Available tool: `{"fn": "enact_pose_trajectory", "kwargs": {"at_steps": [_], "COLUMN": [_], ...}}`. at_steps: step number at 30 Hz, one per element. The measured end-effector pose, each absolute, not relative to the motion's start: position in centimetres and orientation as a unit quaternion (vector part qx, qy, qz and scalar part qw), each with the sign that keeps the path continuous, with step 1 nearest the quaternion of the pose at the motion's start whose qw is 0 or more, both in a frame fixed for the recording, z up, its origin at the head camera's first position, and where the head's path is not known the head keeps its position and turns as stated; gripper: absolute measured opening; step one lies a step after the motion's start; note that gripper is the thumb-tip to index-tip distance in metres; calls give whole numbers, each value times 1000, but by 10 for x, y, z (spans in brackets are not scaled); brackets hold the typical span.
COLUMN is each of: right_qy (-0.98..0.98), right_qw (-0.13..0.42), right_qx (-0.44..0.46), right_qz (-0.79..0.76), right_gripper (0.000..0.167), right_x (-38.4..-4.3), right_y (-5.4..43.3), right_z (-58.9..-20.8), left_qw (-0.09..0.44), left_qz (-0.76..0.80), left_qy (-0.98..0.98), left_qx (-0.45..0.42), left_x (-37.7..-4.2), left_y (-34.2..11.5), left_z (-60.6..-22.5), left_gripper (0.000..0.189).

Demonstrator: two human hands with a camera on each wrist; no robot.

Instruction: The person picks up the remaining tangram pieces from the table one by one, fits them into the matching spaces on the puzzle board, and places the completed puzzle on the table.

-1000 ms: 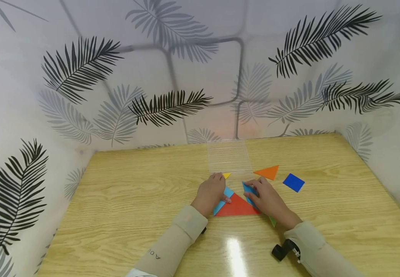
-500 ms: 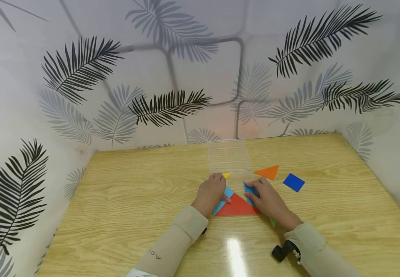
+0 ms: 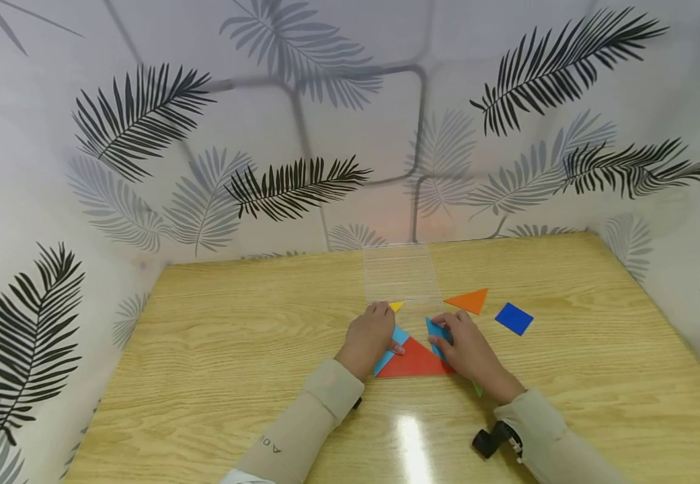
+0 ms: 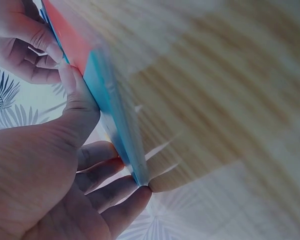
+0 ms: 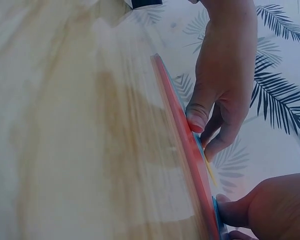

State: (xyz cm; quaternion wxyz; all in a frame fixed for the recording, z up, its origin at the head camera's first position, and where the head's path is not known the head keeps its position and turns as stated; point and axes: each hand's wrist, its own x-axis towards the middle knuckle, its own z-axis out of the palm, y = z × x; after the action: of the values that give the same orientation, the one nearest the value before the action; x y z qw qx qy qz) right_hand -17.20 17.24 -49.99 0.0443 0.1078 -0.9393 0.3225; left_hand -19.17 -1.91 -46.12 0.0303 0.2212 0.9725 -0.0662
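Note:
Flat coloured tangram pieces lie on the wooden table. My left hand (image 3: 369, 339) holds a light blue piece (image 3: 384, 363) along the left side of a large red triangle (image 3: 416, 361), its thumb reaching onto the red. In the left wrist view its fingers curve at the outer end of the light blue piece (image 4: 102, 82). My right hand (image 3: 469, 346) pinches a blue piece (image 3: 437, 336) at the red triangle's right slope; the hand covers part of it. A yellow piece (image 3: 396, 306) shows beyond the left hand, and a green tip (image 3: 478, 388) pokes out under the right.
An orange triangle (image 3: 469, 301) and a dark blue square (image 3: 514, 319) lie to the right. A clear plastic sheet or tray (image 3: 402, 272) lies at the back of the table (image 3: 253, 336). A leaf-patterned cloth (image 3: 362, 134) hangs behind it.
The right hand and wrist have shifted very slightly, and the blue piece's tip has moved a touch to the right. The left hand has stayed in place.

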Motion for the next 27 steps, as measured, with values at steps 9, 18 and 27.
{"fn": "enact_pose_trajectory", "kwargs": {"at_steps": [9,18,27], "right_qy": [-937,-937,-933], "right_qw": [51,58,52], "right_qx": [121,133,136], "right_qz": [323,318,328], "right_gripper": [35,34,34], "right_x": [-172,-171,-170], "right_y": [173,173,175], "right_z": [-500,-501,-500], "left_qw": [28,24,35], "left_qz": [-70,-59,-59], "left_qy": [972,973,973], "left_qx": [224,223,220], "left_x": [-191,-191,-190], "left_y": [-19,-19,-19], "left_z": [-462,-461,-461], "left_gripper": [69,72,68]}}
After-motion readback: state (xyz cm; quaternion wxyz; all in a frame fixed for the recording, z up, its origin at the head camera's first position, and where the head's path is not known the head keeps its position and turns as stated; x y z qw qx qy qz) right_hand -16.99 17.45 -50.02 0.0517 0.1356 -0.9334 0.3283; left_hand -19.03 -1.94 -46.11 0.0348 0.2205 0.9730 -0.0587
